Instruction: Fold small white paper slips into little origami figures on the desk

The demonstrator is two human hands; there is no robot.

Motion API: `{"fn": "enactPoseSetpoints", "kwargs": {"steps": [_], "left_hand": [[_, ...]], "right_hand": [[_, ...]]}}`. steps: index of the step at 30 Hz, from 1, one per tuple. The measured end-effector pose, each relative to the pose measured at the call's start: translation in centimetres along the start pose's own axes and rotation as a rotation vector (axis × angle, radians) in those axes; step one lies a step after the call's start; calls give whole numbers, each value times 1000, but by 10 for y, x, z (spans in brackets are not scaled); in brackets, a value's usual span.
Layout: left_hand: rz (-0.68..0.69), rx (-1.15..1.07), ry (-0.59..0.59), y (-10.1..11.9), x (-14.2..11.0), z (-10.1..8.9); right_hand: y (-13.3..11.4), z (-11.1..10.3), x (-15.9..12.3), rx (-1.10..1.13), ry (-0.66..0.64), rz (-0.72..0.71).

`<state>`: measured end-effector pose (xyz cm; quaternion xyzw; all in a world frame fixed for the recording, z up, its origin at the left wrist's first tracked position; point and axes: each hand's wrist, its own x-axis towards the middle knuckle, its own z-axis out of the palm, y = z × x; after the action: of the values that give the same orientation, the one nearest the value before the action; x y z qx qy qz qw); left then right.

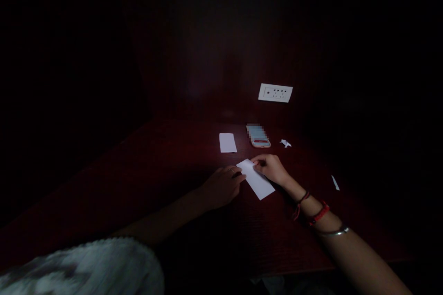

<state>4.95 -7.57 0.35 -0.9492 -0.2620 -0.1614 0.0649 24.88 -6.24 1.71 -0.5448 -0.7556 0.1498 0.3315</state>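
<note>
A white rectangular sheet of paper [259, 182] lies slantwise near the middle of the dark red table. My right hand [272, 168] pinches its upper right edge between thumb and fingers. At the upper left edge, my left hand [223, 186] rests with its fingertips on the paper; its fingers are partly stretched, and a ring shows on one of them. The left thumb is hard to see in the shadow. Just beyond my hands lies a second, smaller white piece of paper [227, 143], flat on the table.
A phone [259, 137] with a lit, blurred screen lies behind my right hand. Paper scraps [285, 143] sit to its right, and a thin paper strip [335, 183] lies farther right. A white power socket [275, 93] is on the back wall. The surroundings are very dark.
</note>
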Motion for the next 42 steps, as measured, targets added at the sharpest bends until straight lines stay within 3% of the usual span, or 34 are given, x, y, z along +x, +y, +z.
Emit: {"fn": "enactPoseSetpoints", "kwargs": {"steps": [3, 9, 14, 18, 20, 24, 29, 34, 42], "left_hand": [[-16, 13, 2, 0, 0, -1], [-70, 33, 15, 0, -1, 1], [-89, 18, 30, 0, -3, 2], [-160, 3, 130, -8, 6, -2], [-177, 2, 199, -17, 21, -5], [-176, -4, 319, -35, 75, -8], [-175, -36, 435, -39, 153, 11], [-109, -56, 337, -54, 202, 40], [-87, -111, 239, -123, 247, 55]], "right_hand": [[0, -1, -2, -93, -32, -167], [-1, -7, -5, -92, -132, -256], [-3, -10, -9, -83, -163, -251], [12, -17, -2, -87, -92, -145], [26, -30, 7, -142, -52, -29], [61, -70, 28, -462, 11, 383], [106, -93, 49, -609, 39, 593], [142, -89, 78, -634, -56, 599], [178, -92, 145, -642, -138, 354]]}}
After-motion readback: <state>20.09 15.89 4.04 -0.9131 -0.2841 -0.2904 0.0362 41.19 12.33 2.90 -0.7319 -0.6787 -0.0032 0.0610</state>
